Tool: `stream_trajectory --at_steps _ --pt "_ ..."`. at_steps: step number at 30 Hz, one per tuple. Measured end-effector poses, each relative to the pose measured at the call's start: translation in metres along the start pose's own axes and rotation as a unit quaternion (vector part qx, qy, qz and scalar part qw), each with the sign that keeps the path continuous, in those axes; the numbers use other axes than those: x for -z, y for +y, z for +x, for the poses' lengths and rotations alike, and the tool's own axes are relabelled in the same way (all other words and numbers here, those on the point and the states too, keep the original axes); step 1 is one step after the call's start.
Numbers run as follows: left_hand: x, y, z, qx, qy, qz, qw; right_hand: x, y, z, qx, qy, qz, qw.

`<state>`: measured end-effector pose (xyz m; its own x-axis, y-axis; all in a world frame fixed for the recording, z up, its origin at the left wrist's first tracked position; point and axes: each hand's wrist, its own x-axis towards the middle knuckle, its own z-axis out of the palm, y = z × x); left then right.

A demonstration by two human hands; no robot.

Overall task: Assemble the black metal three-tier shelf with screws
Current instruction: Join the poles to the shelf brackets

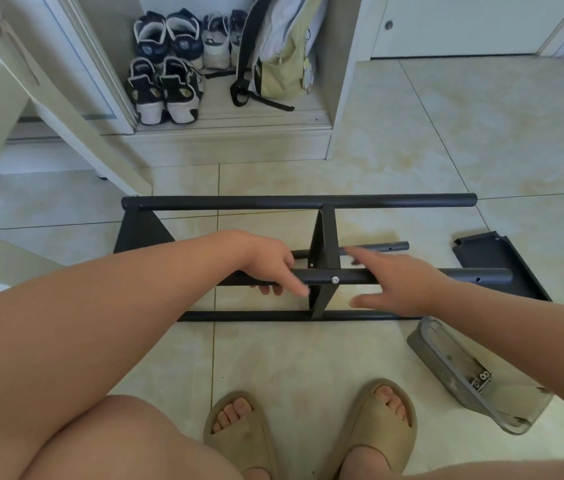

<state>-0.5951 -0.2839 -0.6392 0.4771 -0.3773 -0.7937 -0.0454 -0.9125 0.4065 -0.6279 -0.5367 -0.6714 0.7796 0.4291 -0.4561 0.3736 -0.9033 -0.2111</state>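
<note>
Left hand (266, 261) grips the front tube (481, 276), right hand (401, 285) hovers open; middle screw (335, 280) is in, panel (495, 261) at three o'clock not yet attached, probably midway

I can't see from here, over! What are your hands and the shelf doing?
Left hand grips the front tube. Right hand open, over that tube. Shelf frame lying on floor, one screw in. Loose panel and screw tray aside, right.

glossy cream floor tiles (481, 140), a white cabinet door (453, 26) on the right, sneakers (166, 64) and a backpack (280, 53) in an open nook.
</note>
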Motion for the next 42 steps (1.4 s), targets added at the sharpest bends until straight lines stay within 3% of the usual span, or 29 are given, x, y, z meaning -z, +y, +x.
stream_trajectory --at_steps 3,6,11,20,32,42 --pt "-0.011 0.002 -0.002 0.022 0.050 0.080 0.995 -0.001 -0.001 -0.004 -0.036 0.013 -0.095 0.995" --pt "-0.013 0.004 -0.004 0.023 0.150 0.086 0.985 0.009 -0.005 -0.003 -0.048 0.069 -0.078 0.993" --pt "0.008 -0.001 -0.021 0.007 0.289 0.068 0.955 0.034 -0.009 0.003 -0.028 0.231 -0.054 0.971" --pt "0.051 -0.034 0.033 -0.007 0.468 0.080 0.880 0.057 0.009 0.091 -0.067 0.324 -0.034 0.943" --pt "0.149 -0.085 0.164 0.060 0.502 0.077 0.859 0.063 0.045 0.260 -0.151 0.289 -0.064 0.943" --pt "0.148 -0.121 0.235 0.126 0.480 0.092 0.863 0.015 0.068 0.321 -0.076 0.195 0.036 0.977"
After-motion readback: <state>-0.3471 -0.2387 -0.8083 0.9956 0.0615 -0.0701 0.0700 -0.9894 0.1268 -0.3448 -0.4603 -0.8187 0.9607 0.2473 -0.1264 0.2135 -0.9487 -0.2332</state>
